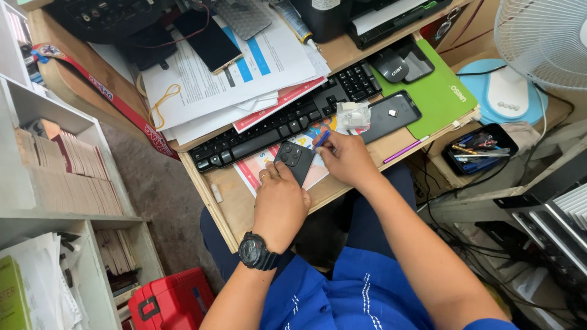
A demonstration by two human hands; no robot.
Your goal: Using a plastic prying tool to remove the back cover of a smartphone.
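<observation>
The left hand [280,205] pins a dark phone [294,161] face down on the wooden desk [229,205], just below the black keyboard [284,119], long axis tilted, camera end up-left; the right hand [347,157] pinches a small blue tool [322,139] at its upper edge

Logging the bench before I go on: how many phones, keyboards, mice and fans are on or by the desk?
Phones: 3 (held phone, phone on green mat, phone on papers)
Keyboards: 1 (keyboard)
Mice: 1 (mouse)
Fans: 1 (fan)
Total: 6
</observation>
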